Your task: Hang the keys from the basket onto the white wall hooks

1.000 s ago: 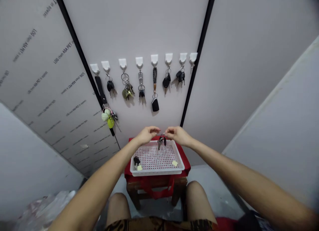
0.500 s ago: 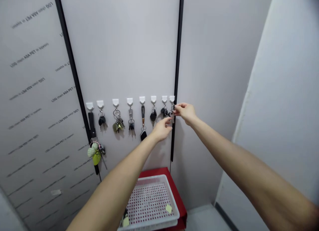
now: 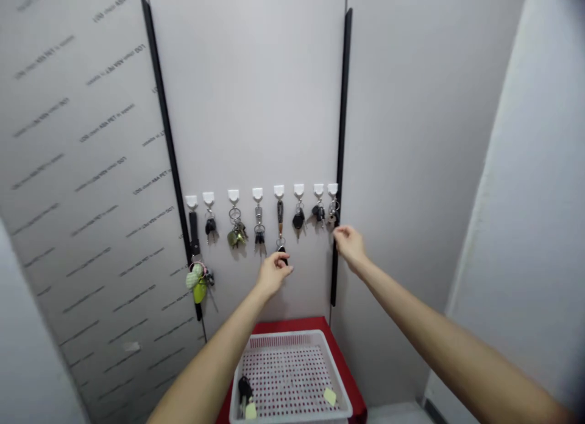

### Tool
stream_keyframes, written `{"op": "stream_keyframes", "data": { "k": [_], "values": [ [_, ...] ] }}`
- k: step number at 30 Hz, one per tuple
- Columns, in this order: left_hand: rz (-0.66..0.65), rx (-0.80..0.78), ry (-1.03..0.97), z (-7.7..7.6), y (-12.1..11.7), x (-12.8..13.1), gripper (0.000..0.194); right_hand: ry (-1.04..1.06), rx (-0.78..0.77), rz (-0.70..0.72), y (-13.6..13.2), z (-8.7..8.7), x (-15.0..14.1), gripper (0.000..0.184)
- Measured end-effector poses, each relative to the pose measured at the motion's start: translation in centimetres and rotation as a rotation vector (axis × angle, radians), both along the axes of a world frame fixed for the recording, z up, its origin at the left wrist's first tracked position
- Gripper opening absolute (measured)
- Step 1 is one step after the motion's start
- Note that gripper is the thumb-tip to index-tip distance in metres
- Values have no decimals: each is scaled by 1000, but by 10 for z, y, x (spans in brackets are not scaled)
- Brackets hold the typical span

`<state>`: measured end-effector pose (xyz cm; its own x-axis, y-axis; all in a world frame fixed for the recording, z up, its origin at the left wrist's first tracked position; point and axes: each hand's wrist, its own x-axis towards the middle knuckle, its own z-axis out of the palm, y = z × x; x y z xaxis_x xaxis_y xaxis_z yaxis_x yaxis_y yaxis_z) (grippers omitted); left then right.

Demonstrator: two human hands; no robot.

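A row of white hooks [image 3: 279, 191] on the wall panel carries several key bunches. My right hand [image 3: 351, 246] is at the rightmost bunch of keys [image 3: 333, 217], which hangs by its ring. Its thumb and forefinger are pinched together at the bunch's lower end; whether a key is between them is hidden. My left hand [image 3: 272, 273] is lower, in front of the black key fob [image 3: 282, 250] on a dark strap [image 3: 280, 218]. Its thumb and fingers are apart, and the hand partly covers the fob. Left of it hangs a bunch with a brass-coloured padlock [image 3: 233, 237].
Below stands a white perforated basket [image 3: 339, 384] on a red-covered surface [image 3: 354, 387]. Black keys [image 3: 245, 387] and yellow paper notes [image 3: 329, 396] lie in it. Black vertical strips [image 3: 342, 113] line the panel. A green charm [image 3: 198, 290] dangles at far left.
My right hand has lowered from the ring of the rightmost bunch, which now hangs on its hook. My left hand has drawn down and left, away from that bunch. The view has shifted.
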<state>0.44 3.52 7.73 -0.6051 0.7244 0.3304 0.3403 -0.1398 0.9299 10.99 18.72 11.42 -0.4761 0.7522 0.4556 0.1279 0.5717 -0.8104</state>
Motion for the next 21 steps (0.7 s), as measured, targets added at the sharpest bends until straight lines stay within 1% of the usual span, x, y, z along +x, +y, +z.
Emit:
{"op": "stream_keyframes", "data": {
  "k": [1,2,3,4,5,6,7,9,11,13,14,15,17,19,21],
  "values": [
    [32,16,-58,-7,-7,-4,29,-85,-60,71,-12,-16,-3,26],
    [57,33,-114,-13,-13,-8,32,-201,-117,193,-25,-28,-8,28],
    [71,58,-163,-16,-20,-11,38,-289,-157,318,-40,-38,-13,33],
    [70,94,-202,-16,-28,-13,44,-352,-162,454,-56,-42,-17,40],
    [58,141,-226,-12,-36,-14,51,-358,-138,572,-71,-40,-22,48],
    [36,195,-233,-4,-44,-14,58,-297,-96,654,-86,-34,-25,56],
    [7,251,-220,7,-52,-13,64,-183,-46,702,-100,-24,-27,63],
    [-51,353,-145,35,-69,-9,71,96,30,734,-124,4,-29,69],
    [-79,421,-43,63,-85,-2,75,301,56,735,-140,29,-28,70],
    [-91,449,34,82,-96,4,76,398,55,734,-150,44,-27,71],
    [-98,451,57,88,-100,7,76,414,50,740,-154,47,-27,71],
    [-107,450,70,90,-102,10,76,419,44,753,-157,48,-27,71],
    [-128,448,75,90,-102,13,76,418,33,785,-160,46,-30,71],
    [-144,452,67,84,-100,13,76,416,24,806,-161,41,-32,70],
    [-135,447,58,76,-96,8,75,396,12,805,-160,36,-36,69]
  ]
}}
